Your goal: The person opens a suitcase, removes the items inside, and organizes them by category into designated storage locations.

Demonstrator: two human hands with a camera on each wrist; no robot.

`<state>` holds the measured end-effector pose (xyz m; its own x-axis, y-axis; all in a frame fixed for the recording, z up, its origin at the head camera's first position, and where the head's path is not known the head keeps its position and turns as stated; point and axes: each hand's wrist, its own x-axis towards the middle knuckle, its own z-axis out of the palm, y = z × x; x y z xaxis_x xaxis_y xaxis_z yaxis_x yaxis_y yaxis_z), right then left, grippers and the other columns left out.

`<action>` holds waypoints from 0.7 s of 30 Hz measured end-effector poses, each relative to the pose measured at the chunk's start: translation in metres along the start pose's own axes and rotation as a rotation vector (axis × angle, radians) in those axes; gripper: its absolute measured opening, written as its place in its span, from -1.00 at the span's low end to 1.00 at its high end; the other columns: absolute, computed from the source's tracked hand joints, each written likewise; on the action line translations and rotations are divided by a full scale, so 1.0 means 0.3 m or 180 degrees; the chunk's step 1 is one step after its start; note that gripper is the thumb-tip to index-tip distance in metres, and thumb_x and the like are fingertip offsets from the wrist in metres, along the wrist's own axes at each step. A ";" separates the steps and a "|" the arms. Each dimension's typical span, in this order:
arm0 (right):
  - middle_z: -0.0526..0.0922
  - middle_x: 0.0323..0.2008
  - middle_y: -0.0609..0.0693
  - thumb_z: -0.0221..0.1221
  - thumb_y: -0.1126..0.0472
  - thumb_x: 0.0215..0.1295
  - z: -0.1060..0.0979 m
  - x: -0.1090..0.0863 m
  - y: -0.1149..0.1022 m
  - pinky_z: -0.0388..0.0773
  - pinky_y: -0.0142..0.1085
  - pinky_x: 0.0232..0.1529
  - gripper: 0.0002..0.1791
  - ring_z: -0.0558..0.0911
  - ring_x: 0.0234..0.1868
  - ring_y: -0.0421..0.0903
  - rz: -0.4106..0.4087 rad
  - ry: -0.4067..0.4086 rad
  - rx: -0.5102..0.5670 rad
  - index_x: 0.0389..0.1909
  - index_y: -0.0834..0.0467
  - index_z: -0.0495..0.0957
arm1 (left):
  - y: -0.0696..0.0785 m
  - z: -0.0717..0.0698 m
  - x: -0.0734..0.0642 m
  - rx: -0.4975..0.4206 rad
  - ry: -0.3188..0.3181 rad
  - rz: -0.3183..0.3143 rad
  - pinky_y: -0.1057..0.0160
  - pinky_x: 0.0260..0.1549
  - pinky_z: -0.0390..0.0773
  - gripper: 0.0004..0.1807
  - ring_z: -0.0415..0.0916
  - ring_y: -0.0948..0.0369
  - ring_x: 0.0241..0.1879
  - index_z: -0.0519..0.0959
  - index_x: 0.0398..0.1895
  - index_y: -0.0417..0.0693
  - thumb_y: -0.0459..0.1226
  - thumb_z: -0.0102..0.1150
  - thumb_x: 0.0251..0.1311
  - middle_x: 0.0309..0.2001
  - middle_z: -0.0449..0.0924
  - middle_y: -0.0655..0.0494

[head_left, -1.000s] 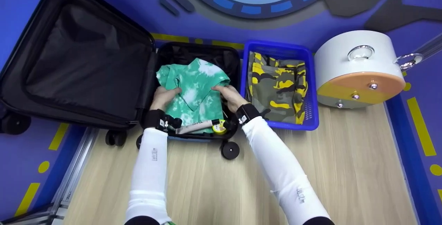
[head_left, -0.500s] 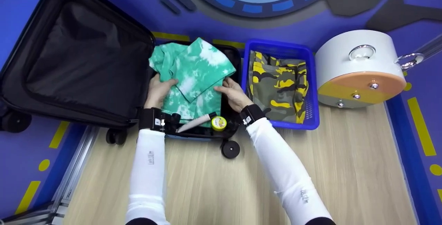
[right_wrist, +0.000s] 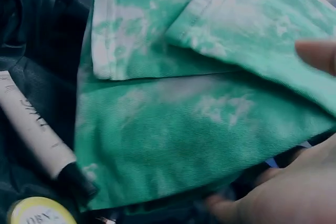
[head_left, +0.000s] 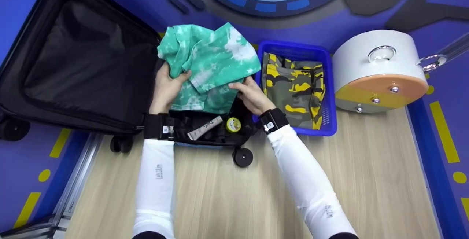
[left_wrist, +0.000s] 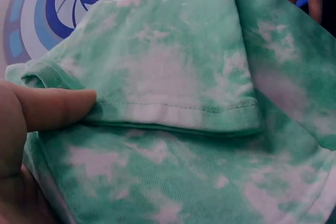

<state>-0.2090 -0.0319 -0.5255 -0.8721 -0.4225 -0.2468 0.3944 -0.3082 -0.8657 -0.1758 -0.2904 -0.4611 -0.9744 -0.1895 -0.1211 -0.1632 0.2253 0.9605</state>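
A folded green-and-white tie-dye garment is held up over the black suitcase. My left hand grips its left side, the thumb lying on top of the cloth in the left wrist view. At the right side, my right hand pinches it, thumb above and fingers underneath. A stitched hem crosses the cloth near my left thumb. Along the suitcase's near side lie a pale tube with a black cap and a round yellow-rimmed tin. The cloth hides the far part of the suitcase.
The suitcase's open lid leans back on the left. Right of the suitcase stands a blue basket with folded yellow-and-grey camouflage cloth. A white rounded cabinet with coloured drawers stands farther right. Suitcase wheels stick out in front.
Both hands have lifted the tie-dye garment up and away from me, from inside the suitcase to above its far edge. The tube and tin are now uncovered, and the tube has shifted slightly.
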 end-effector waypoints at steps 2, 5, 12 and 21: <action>0.38 0.39 0.06 0.20 0.26 0.45 0.010 -0.015 -0.025 0.13 0.07 0.49 -0.29 0.38 0.39 0.02 -0.0042 -0.0036 -0.0102 0.52 0.06 0.12 | 0.022 -0.002 -0.014 -0.0025 0.0001 0.0154 0.11 0.42 0.30 -0.30 0.38 -0.01 0.41 0.33 0.50 -0.22 -0.26 0.34 0.35 0.42 0.43 -0.14; 0.50 0.24 0.03 0.20 0.21 0.49 0.017 -0.036 -0.064 0.29 0.03 0.41 -0.46 0.51 0.27 -0.02 -0.0190 0.0094 -0.0208 0.39 0.11 0.26 | 0.061 0.003 -0.037 -0.0095 0.0001 0.0447 0.10 0.38 0.34 -0.33 0.42 -0.02 0.36 0.37 0.45 -0.24 -0.28 0.36 0.33 0.38 0.47 -0.15; 0.59 0.14 0.07 0.15 0.30 0.52 0.003 -0.107 -0.159 0.47 -0.12 0.32 -0.64 0.59 0.20 0.01 -0.0726 0.0378 -0.0111 0.25 0.23 0.39 | 0.157 0.052 -0.075 -0.0122 -0.0001 0.0942 0.11 0.29 0.42 -0.38 0.52 -0.04 0.25 0.43 0.37 -0.31 -0.31 0.39 0.28 0.26 0.56 -0.19; 0.46 0.27 0.15 0.19 0.35 0.45 -0.065 -0.189 -0.213 0.38 -0.13 0.42 -0.47 0.48 0.34 0.07 -0.1249 0.0688 -0.0087 0.35 0.28 0.25 | 0.214 0.158 -0.094 -0.0470 0.0019 0.1223 0.18 0.21 0.47 -0.47 0.59 0.02 0.13 0.50 0.25 -0.37 -0.37 0.39 0.24 0.13 0.64 -0.19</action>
<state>-0.1905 0.0283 -0.4648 -0.9958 -0.0894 0.0198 0.0163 -0.3857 -0.9225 -0.1661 -0.2252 -0.4078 -0.9591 -0.1241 0.2543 0.2366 0.1413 0.9613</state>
